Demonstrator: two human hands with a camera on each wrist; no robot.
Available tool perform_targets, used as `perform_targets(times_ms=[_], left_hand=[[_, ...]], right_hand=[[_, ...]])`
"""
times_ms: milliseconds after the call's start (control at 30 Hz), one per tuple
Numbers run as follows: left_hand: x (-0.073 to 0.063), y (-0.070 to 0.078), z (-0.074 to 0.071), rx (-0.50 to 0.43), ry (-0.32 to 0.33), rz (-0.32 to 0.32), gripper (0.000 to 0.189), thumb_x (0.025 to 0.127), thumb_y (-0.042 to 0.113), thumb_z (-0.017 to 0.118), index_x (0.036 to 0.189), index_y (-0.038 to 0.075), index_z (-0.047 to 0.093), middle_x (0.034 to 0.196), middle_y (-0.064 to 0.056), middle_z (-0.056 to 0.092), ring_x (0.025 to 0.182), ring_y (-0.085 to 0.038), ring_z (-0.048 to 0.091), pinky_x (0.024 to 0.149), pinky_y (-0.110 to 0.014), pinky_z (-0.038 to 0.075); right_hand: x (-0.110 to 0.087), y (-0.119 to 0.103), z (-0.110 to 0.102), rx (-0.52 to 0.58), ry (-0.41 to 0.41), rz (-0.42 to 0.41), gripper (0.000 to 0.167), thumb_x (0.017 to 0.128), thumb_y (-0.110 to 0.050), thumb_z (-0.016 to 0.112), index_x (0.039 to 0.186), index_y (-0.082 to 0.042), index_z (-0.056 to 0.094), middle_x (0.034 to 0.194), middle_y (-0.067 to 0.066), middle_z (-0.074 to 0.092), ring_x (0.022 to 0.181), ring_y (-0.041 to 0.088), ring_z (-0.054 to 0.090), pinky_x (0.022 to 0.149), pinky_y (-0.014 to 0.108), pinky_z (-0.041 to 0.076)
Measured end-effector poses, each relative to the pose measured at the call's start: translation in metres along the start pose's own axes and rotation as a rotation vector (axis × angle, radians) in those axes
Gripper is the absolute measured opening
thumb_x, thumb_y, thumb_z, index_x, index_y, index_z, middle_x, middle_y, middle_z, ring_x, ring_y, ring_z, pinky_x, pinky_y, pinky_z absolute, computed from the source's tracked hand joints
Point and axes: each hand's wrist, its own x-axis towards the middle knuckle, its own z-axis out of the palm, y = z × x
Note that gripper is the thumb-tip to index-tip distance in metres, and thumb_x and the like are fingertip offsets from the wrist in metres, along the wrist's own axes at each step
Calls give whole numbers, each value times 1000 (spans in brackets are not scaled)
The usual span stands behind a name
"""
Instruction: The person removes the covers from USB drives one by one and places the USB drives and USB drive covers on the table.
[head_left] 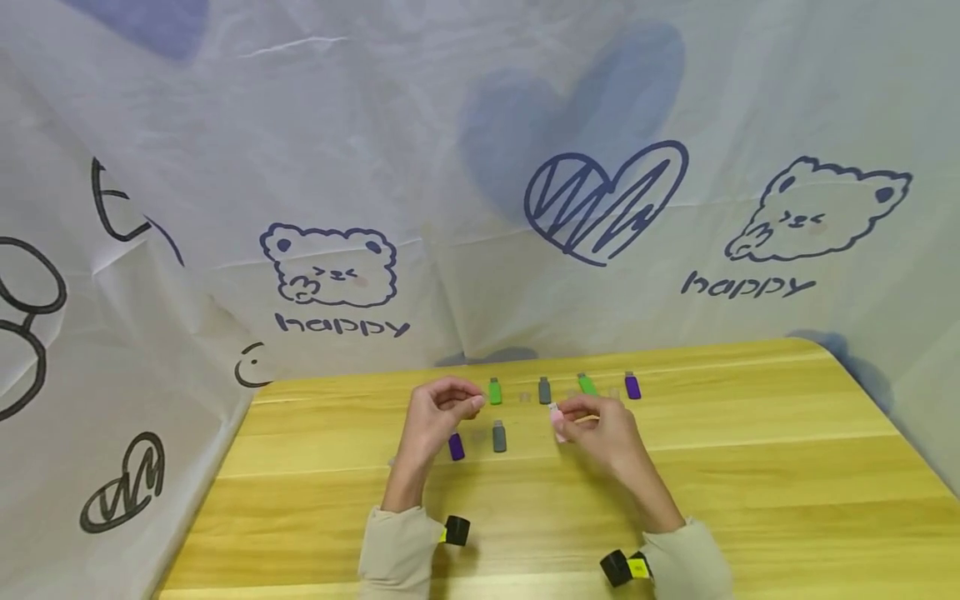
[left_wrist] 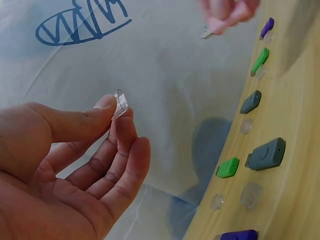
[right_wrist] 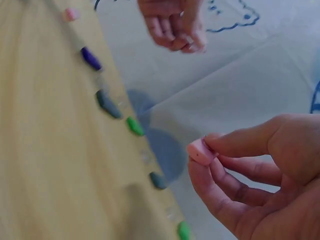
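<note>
My left hand (head_left: 429,421) is raised over the table and pinches a small clear cap (left_wrist: 120,104) between thumb and index finger. To its right, my right hand (head_left: 606,429) holds a pink USB stick (head_left: 557,422) between thumb and fingers; its metal plug is bare and points away from me. The hands are apart, so cap and stick do not touch. Behind them lie a green USB stick (head_left: 495,392), a grey one (head_left: 544,390), another green one (head_left: 587,384) and a purple one (head_left: 633,386). Nearer are a grey stick (head_left: 499,437) and a purple stick (head_left: 457,447).
Loose clear caps (left_wrist: 251,194) lie among the sticks on the wooden table (head_left: 750,467). A second pink stick (right_wrist: 71,14) shows in the right wrist view. A printed cloth (head_left: 450,167) hangs behind the table's far edge.
</note>
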Motion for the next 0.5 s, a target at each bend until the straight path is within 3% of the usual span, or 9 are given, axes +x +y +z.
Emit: perform_targets(times_ms=[100,233,333,500], left_hand=[[1,-3,1,31,-12,-4,7,90,-7,74,97,-6,74,89,-17,72,74,-18,69,73,-31,60],[2,-7,3,95,-20,-3,6,90,-5,75,96,-3,75,88,-14,73,82,-33,71,78,-45,61],[2,-11,5,146,-30,2,5,90,-3,75,95,-1,76,87,-11,73,85,-40,70,79,-49,60],[2,-16,9,221,-57,24,4,89,-3,77,93,-2,75,82,-9,72,75,-30,69,66,-33,58]], right_hand=[[5,12,5,-45,37,28,13,90,-3,77,101,3,76,92,10,72,78,22,73,66,28,59],[10,23,15,-132,94,43,9,86,-7,82,92,-2,78,82,5,73,71,16,69,66,31,55],[13,28,22,-176,117,47,10,85,-11,84,90,-4,79,79,2,74,69,15,69,68,34,56],[16,32,32,-217,127,54,12,85,-15,85,88,-5,78,74,0,73,66,13,68,68,38,55]])
